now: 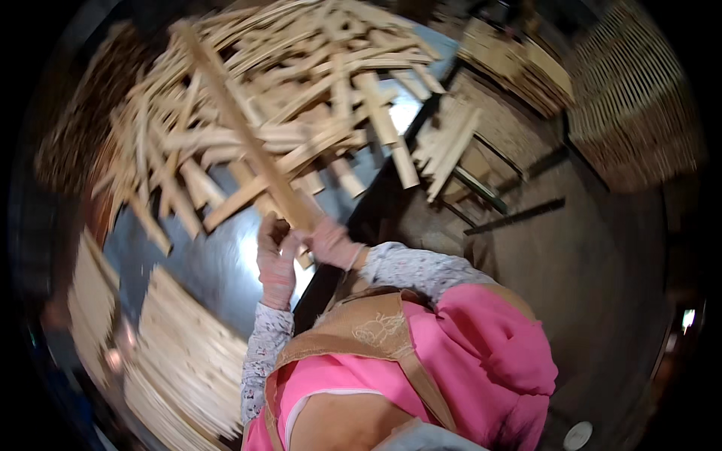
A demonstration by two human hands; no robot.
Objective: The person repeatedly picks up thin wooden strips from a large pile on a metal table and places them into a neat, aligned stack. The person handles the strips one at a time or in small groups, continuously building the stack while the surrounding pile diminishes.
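Observation:
A long wooden slat (pixel 248 139), blurred by motion, slants up and away over the pile on the table. At its near end my right hand (pixel 333 242), in a pale pinkish glove, is closed around it. My left hand (pixel 277 259), gloved alike with bare fingertips, is beside that end, close against the right hand. Its fingers are curled; whether they grip the slat or something else is hidden by blur. Ahead of both hands lies a loose heap of wooden slats (pixel 301 83), crossing one another.
The heap rests on a shiny metal-topped table (pixel 199 263) with a dark edge. Stacked pale slats (pixel 184 346) stand at the near left. To the right, more slats (pixel 447 143) lie on a low stand, with stacked boards (pixel 519 64) behind and a tall slatted stack (pixel 635 105) at far right.

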